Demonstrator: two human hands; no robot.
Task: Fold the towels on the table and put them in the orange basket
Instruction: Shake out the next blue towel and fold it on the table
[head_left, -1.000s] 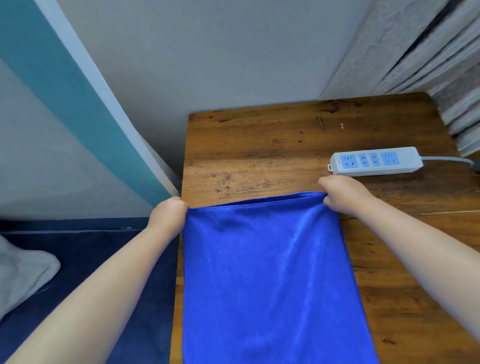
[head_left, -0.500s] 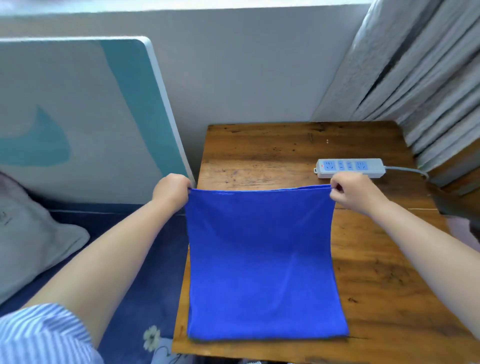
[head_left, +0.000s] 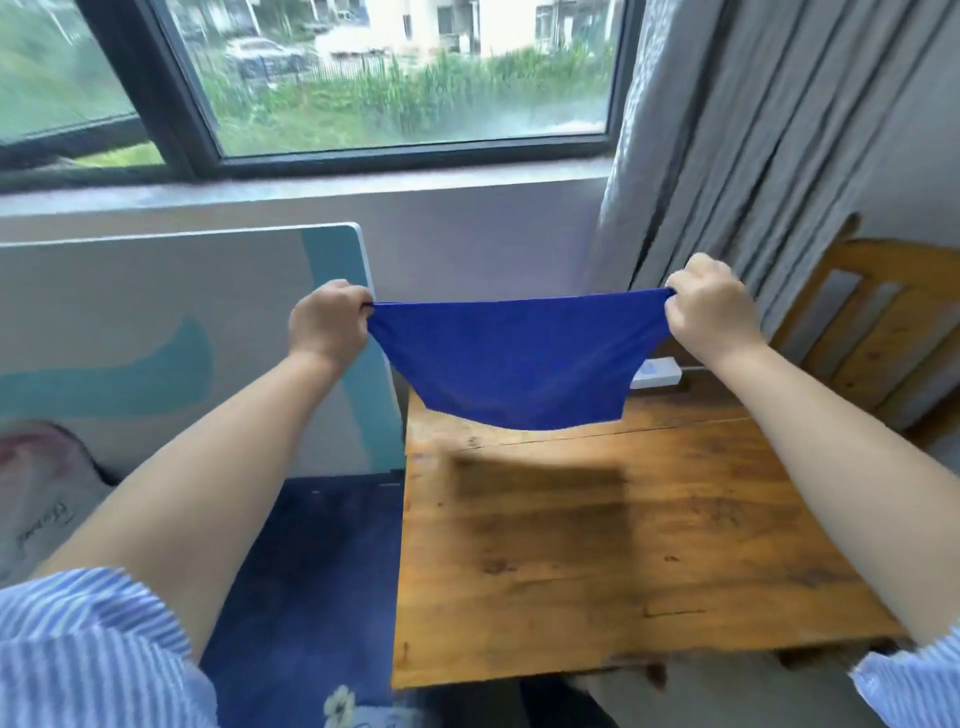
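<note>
Worn wooden table (head_left: 623, 545); white power strip (head_left: 655, 375) lying at far edge.

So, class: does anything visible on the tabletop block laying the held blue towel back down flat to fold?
Nothing visible does. Left hand and right hand hold the blue towel above the table; only the power strip sits at the far edge.
</note>
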